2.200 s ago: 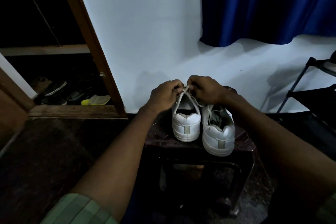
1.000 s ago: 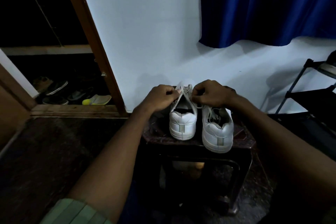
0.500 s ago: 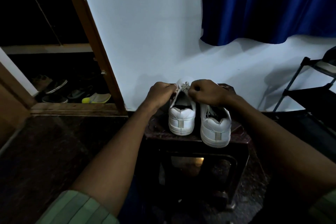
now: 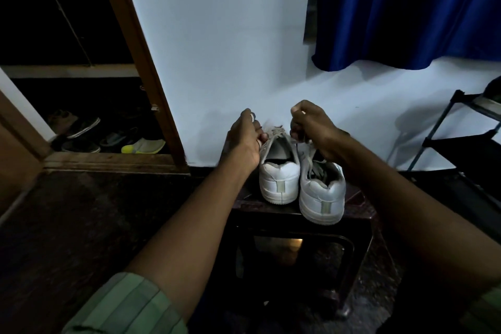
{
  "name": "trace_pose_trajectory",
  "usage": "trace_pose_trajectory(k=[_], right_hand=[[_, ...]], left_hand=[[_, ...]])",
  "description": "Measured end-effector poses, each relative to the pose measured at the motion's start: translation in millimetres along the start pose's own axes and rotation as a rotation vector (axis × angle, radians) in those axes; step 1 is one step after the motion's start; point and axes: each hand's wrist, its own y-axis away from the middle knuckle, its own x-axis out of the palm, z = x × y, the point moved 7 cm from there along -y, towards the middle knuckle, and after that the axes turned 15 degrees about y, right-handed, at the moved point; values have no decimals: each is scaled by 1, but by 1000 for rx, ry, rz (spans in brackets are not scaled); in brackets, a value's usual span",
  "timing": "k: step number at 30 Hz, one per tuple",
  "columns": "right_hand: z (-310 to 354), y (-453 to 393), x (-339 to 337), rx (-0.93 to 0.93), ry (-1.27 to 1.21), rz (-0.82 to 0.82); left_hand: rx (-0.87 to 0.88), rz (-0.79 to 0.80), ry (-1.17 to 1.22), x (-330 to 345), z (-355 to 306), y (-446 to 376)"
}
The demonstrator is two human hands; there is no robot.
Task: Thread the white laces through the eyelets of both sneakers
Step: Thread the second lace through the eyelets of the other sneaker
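Two white sneakers stand heel-toward-me on a dark stool [image 4: 357, 206]. The left sneaker [image 4: 279, 179] has a white lace [image 4: 275, 131] crossing its upper eyelets. My left hand [image 4: 245, 141] is at that shoe's left side, fingers curled and pinching one lace end. My right hand [image 4: 311, 127] is raised on the shoe's right side, fingers curled round the other lace end. The right sneaker [image 4: 322, 192] sits beside it with loose lace lying inside its opening. The toes of both shoes are hidden behind my hands.
A white wall is right behind the stool. A wooden door frame [image 4: 141, 62] opens at left onto a dark space with several shoes [image 4: 108, 138] on the floor. A blue curtain [image 4: 406, 8] hangs upper right. A black metal rack [image 4: 461, 130] stands at far right.
My hands were close together over the left sneaker's tongue; now they have drawn apart and upward, one to each side, pulling the lace ends outward.
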Motion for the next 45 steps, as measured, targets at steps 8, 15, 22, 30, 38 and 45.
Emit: trace_pose_trajectory(k=[8,15,22,30,38,45], right_hand=[[0,-13,5,-66,396,-76],[14,1,-2,-202,656,10],[10,-1,0,-137,907,149],[5,-9,5,-157,697,30],[2,-7,-4,-212,683,-12],[16,-1,-27,-29,114,9]], left_hand=[[205,-39,-311,-1,-27,-17],[687,346,-1235,18,-30,4],[434,168,-1447,0,-27,2],[-32,-79,-492,-20,-4,4],[89,45,-718,-18,-11,-12],[-51,135,-306,-9,-43,-11]])
